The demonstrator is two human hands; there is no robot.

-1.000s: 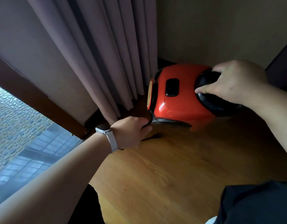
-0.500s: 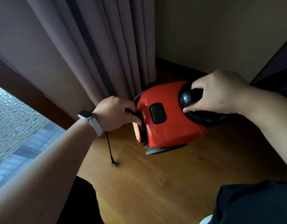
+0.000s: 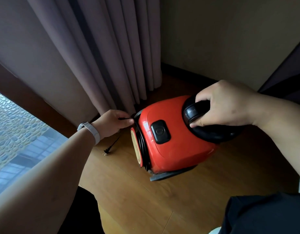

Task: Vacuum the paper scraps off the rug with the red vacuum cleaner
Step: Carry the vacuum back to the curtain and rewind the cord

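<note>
The red vacuum cleaner (image 3: 173,146) rests on the wooden floor, tipped on its side with a black button facing up. My right hand (image 3: 225,105) grips its black handle (image 3: 195,112) from above. My left hand (image 3: 112,122), with a white watch on the wrist, pinches the black power cord (image 3: 124,118) at the cord reel on the vacuum's left end. The cord's plug (image 3: 106,151) lies on the floor below my left hand. No rug or paper scraps are in sight.
Mauve curtains (image 3: 95,56) hang to the floor just behind the vacuum. A window (image 3: 12,137) runs along the left. A beige wall (image 3: 230,34) with dark skirting closes the corner, and dark furniture (image 3: 288,78) stands at the right. Wooden floor (image 3: 162,200) stretches toward me.
The vacuum has been pulled out from the corner toward me and turned. My left hand rose from the floor to the cord reel, and a length of cord with the plug now trails on the floor.
</note>
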